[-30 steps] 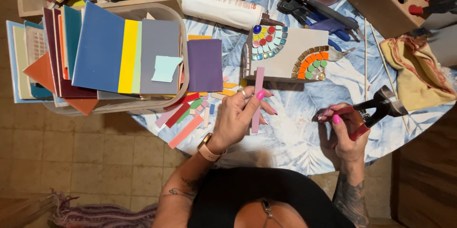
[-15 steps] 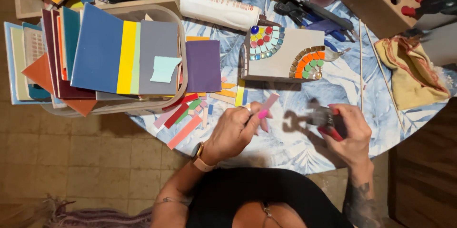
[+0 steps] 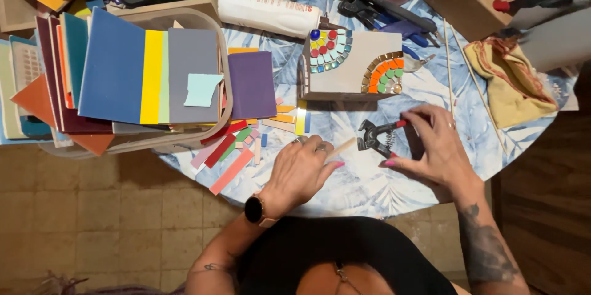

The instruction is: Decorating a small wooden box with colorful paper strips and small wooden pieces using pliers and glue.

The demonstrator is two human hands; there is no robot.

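Your left hand (image 3: 301, 172) now holds the pale strip of tile (image 3: 340, 148) low over the table, its tip pointing toward the nippers (image 3: 377, 137); a second ago you held a pink strip upright, nearer the heap of cut strips. Fingers are curled closed around the strip's near end, the far end free.

Your right hand (image 3: 434, 147) has moved in from the table edge and up toward the centre. It grips the nippers by the handles, red-tipped handle showing above the fingers. The jaws look slightly parted and close to the strip's tip; whether they touch it, you cannot tell.

Judgement: strip and tool have been brought together, so a cut looks to be set up, not yet made.

Surroundings:
- Mosaic block (image 3: 352, 64) just beyond the nippers, coloured tiles set at two corners, middle bare.
- Loose cut strips (image 3: 231, 147) to the left of your left hand, partly under the basket rim.
- Basket of large tile sheets (image 3: 132, 67) further left; purple tile (image 3: 251, 84) beside it.
- White glue bottle (image 3: 269, 13) lying behind the block; yellow cloth (image 3: 511, 82) and thin sticks (image 3: 449, 64) to the right.

Obstruction: the block stands near the tool head; chips could scatter onto it.
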